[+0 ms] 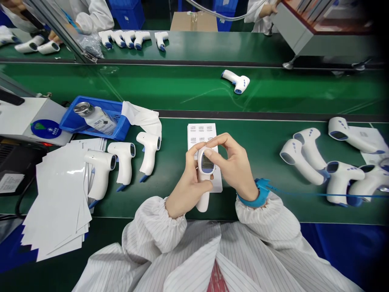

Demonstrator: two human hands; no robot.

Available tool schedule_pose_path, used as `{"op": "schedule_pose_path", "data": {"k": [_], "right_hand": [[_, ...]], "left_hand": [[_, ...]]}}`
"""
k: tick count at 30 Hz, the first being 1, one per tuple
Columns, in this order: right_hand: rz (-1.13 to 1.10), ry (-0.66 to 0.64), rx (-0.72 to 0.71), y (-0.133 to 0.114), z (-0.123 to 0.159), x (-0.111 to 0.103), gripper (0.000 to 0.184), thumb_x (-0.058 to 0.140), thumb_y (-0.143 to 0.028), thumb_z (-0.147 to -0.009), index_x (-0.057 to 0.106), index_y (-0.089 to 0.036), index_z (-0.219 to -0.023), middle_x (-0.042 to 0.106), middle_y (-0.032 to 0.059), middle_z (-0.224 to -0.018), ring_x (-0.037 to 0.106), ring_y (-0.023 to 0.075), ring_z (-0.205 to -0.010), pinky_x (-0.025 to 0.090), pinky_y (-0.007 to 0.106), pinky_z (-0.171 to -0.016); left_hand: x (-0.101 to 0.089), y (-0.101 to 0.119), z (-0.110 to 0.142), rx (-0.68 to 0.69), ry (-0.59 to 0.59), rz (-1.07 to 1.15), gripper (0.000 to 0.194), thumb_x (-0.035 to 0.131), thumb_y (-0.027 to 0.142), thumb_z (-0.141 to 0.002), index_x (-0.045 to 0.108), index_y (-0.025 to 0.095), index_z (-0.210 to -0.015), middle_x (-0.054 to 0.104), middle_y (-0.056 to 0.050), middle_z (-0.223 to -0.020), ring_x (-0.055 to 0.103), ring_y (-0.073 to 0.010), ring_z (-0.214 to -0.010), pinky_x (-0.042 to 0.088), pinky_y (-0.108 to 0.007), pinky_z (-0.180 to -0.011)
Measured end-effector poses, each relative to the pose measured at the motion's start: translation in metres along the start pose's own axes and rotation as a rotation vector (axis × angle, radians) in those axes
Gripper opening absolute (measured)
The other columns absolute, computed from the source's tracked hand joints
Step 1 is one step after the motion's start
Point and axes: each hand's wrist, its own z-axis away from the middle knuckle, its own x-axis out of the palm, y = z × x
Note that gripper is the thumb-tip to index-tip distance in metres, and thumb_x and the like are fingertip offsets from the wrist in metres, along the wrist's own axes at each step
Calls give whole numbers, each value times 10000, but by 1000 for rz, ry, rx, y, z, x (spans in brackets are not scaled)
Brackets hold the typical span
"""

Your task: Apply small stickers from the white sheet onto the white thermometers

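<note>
A white infrared thermometer [203,201] stands between my hands, its small grey display facing me. My left hand [189,184] is wrapped around its handle and side. The thumb of my right hand [234,162] presses at the edge of the display while its fingers curl over the top of the head; a blue strap circles that wrist. Beneath the thermometer lies a sheet of printed labels [202,132], partly covered by my hands. Three more thermometers [124,160] lie to my left, and several others [310,152] rest to my right.
A blue tray [68,121] holding a bottle [99,119] sits at left, above a stack of white sheets [57,194]. One thermometer [240,83] lies on the green belt [167,87]. Across it, co-workers' sleeves [94,18] and a row of thermometers [129,38] show.
</note>
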Motion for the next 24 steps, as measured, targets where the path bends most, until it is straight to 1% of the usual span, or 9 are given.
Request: {"op": "schedule_pose_path", "data": {"k": [4, 6, 10, 12, 14, 16, 18, 21, 24], "right_hand": [[-125, 81, 96, 14, 4, 3, 212, 517, -450, -916, 558, -251, -857, 599, 16, -890, 607, 182, -868, 524, 348, -813], [-188, -52, 176, 22, 12, 3, 222, 535, -472, -905, 534, -255, -949, 604, 15, -926, 612, 171, -866, 528, 332, -801], [-141, -480, 261, 33, 19, 6, 337, 641, -414, -842, 497, -247, -1097, 616, 47, -1063, 624, 196, -927, 541, 356, -800], [10, -525, 210, 37, 9, 10, 274, 613, -354, -860, 508, -238, -1086, 637, 50, -1040, 635, 206, -920, 544, 349, -772], [217, -457, 144, 42, -17, 14, 188, 573, -308, -879, 527, -226, -1042, 662, 40, -931, 651, 204, -811, 539, 324, -683], [388, -345, 106, 47, -58, 19, 175, 585, -294, -869, 545, -200, -1011, 655, 21, -790, 632, 189, -653, 513, 306, -596], [473, -225, 71, 51, -109, 22, 234, 617, -321, -855, 562, -158, -1014, 632, 7, -730, 615, 172, -606, 503, 300, -609], [534, -52, -2, 54, -184, 19, 360, 605, -394, -884, 584, -125, -1122, 650, 52, -1005, 652, 169, -877, 512, 301, -817], [584, 145, 24, 52, -234, 5, 357, 586, -357, -923, 570, -146, -1211, 585, 89, -1235, 611, 212, -1055, 517, 415, -904]], "left_hand": [[-4, 3, -6, 27, 71, 60, 807, 531, 2, -610, 333, 372, -1299, 511, 31, -882, 533, -129, -744, 464, -262, -674], [-7, 5, -11, 85, 128, 98, 806, 533, 9, -603, 330, 376, -1291, 539, 31, -909, 555, -138, -778, 477, -272, -701], [-15, 3, -27, 174, 175, 142, 818, 515, 32, -642, 275, 378, -1344, 565, 23, -919, 597, -158, -837, 494, -305, -767], [-20, 0, -35, 193, 203, 78, 849, 526, 56, -692, 207, 380, -1409, 569, -6, -1056, 601, -175, -962, 479, -338, -867], [-26, -4, -42, 205, 275, -44, 887, 563, 111, -755, 103, 366, -1470, 493, -54, -1277, 521, -198, -1181, 400, -366, -1011], [-32, -7, -46, 170, 317, -143, 847, 568, 198, -829, 65, 349, -1494, 407, -83, -1392, 391, -209, -1333, 315, -382, -1090], [-37, -8, -46, 77, 272, -174, 675, 529, 274, -889, 199, 342, -1474, 447, -87, -1360, 389, -227, -1341, 331, -404, -1073], [-44, -7, -40, -3, 215, -188, 418, 522, 314, -908, 467, 315, -1321, 550, -76, -1237, 472, -255, -1268, 376, -409, -1026], [-53, -5, -30, 20, 233, -161, 303, 544, 325, -901, 562, 290, -1201, 607, -55, -1127, 525, -247, -1196, 389, -396, -1021]]}}
